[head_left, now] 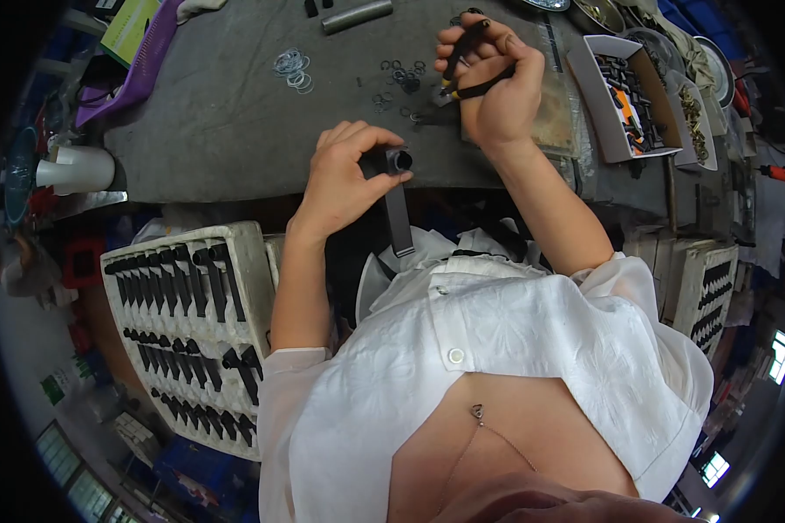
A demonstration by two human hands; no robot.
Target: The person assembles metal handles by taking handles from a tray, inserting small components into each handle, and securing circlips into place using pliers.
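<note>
Pinching a smooth black, hollow-mouthed, flat-stemmed part (pixel 399 213) between left fingers (pixel 371 137); gripping spread, dark-handled pliers (pixel 487 84) in curled right fingers (pixel 500 31), nearer the rectangular white cardboard box (pixel 598 113).

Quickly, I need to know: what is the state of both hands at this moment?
Left hand: closed, holding a black part between thumb and fingers.
Right hand: closed, holding pliers, handles spread.

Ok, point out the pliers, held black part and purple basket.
Pliers (pixel 481 86): head view, on one handle.
Held black part (pixel 398 213): head view, on its stem.
Purple basket (pixel 149 68): head view, on its wall.
</note>
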